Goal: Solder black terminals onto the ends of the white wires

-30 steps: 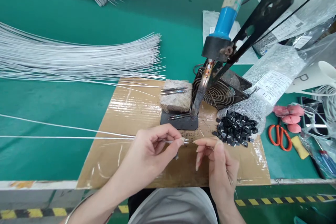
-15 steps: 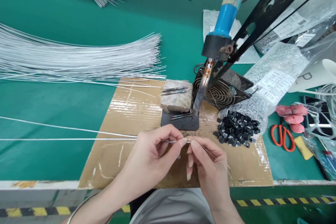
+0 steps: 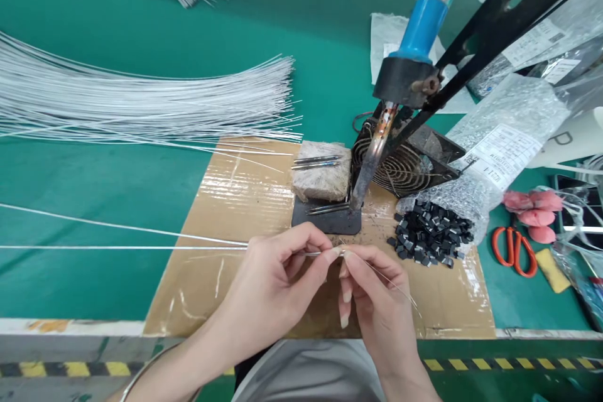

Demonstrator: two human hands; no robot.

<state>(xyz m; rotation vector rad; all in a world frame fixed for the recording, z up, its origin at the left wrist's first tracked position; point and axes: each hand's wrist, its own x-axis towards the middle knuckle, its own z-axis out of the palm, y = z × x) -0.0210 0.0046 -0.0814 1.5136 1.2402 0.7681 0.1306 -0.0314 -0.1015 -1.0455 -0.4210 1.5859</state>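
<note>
My left hand [image 3: 277, 279] pinches the end of a thin white wire [image 3: 117, 247] that runs off to the left across the green bench. My right hand [image 3: 374, 298] is closed in a pinch right against the left fingertips at the wire's tip, and a fine bare strand [image 3: 396, 286] trails back over its knuckles. Both hands hover over a taped cardboard sheet [image 3: 226, 201]. Just beyond them stand a soldering iron [image 3: 414, 56] on a black stand, its tip down on a dark plate [image 3: 327, 220], and a pile of small black parts [image 3: 431, 235].
A wide bundle of white wires [image 3: 141, 100] fans across the bench at left, another bundle at the top. A stone block [image 3: 320, 179] carries tweezers. Bubble-wrap bags [image 3: 499, 138], orange scissors [image 3: 513, 248], a fan grille [image 3: 405, 166] and a paper cup crowd the right.
My right hand moved left to meet the left fingertips and now pinches at the wire's tip. The view shifted slightly; the left hand and wire stayed in place.
</note>
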